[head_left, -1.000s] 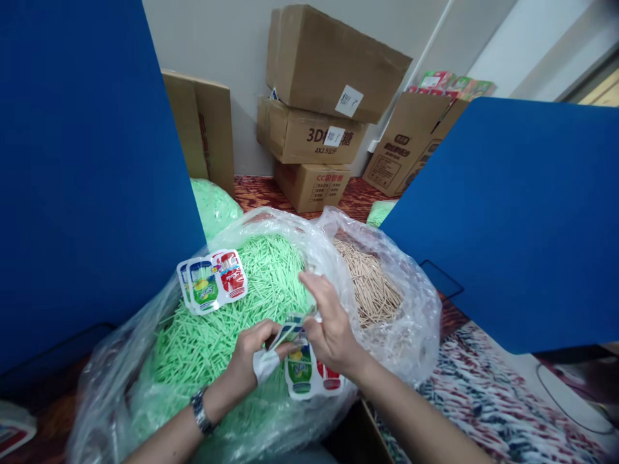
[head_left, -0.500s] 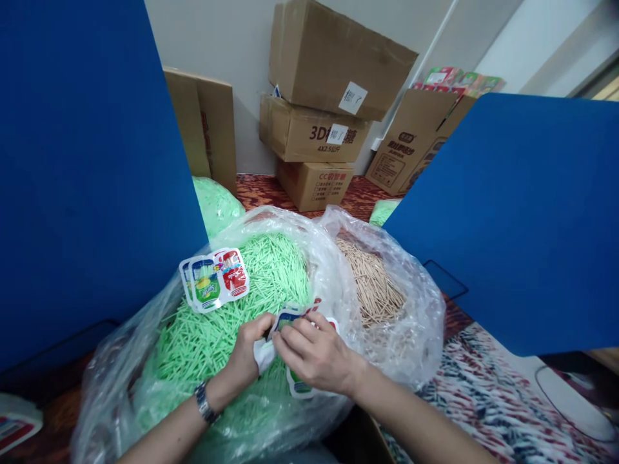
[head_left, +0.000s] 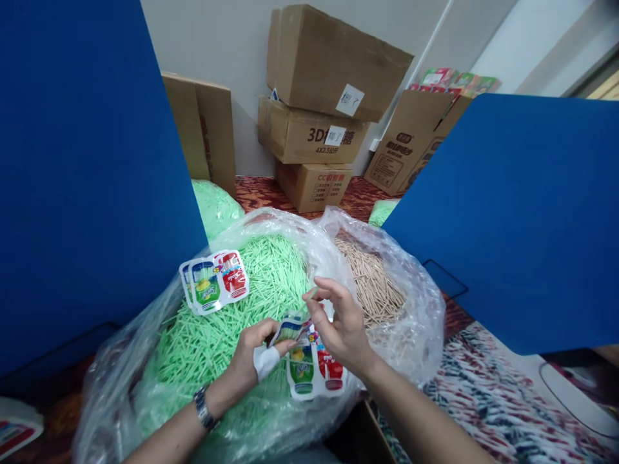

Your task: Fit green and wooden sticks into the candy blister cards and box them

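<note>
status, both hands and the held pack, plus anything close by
Left hand gripping printed pack over green sticks. Right hand beside it, apparently pinching a green piece. Second pack lying close by, partly hidden by hands.

Glossy printed packet (head_left: 293, 325), tilted and slightly bent, over a heap of thin, loose, pale-green sticks (head_left: 275, 267).

The left bag (head_left: 330, 258) and right bag (head_left: 420, 322), each containing sticks (head_left: 275, 264), lie side by side between a left panel (head_left: 87, 161) and a right panel (head_left: 507, 219). On the left bag's contents rest overlapping pouches (head_left: 213, 283), left of the left hand (head_left: 278, 335), which holds packets (head_left: 290, 327); the right hand (head_left: 314, 299) is beside it. Behind the bags, three cartons (head_left: 312, 136) stand stacked before the wall (head_left: 203, 38).
</note>
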The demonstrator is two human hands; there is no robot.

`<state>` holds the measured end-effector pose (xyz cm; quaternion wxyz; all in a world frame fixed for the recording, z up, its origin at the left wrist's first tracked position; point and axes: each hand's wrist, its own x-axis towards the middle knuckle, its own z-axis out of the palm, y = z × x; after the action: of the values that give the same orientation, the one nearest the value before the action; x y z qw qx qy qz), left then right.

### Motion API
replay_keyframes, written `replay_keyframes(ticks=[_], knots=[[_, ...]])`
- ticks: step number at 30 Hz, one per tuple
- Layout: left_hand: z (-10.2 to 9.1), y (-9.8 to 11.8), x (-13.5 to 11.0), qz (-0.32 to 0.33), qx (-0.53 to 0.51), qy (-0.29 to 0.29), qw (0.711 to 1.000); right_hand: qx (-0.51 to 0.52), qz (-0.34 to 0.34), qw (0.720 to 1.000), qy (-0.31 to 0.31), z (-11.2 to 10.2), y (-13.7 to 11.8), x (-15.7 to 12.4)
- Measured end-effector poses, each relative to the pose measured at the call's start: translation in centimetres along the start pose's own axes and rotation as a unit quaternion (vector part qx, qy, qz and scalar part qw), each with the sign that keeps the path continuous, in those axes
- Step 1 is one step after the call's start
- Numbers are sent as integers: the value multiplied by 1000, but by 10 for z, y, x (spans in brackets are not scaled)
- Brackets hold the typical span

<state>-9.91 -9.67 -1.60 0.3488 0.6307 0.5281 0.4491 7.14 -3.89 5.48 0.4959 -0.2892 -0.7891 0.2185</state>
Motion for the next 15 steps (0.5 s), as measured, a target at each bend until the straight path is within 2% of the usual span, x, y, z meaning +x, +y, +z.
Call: replay_keyframes(ticks=[2,6,8,10,12,15], knots=[[0,-1,0,1,-4,3,1000,-15,-9,1000,-16,3,0,1],[-1,-3,1,3,-7,25,1000,-58,-90,989,-102,3,-3,3],[-2,-4,0,2,-13,31,999,-56,-109,983,-134,-1,0,4],[-3,-5,0,-4,-28,23,999,-51,-66,988,-131,-6,10,4],[-4,-6,0,-16,-55,13,998,-41,12,990,-132,-11,25,2],[-5,-7,1,-25,-90,27,995,36,127,975,-176,-9,45,-7]])
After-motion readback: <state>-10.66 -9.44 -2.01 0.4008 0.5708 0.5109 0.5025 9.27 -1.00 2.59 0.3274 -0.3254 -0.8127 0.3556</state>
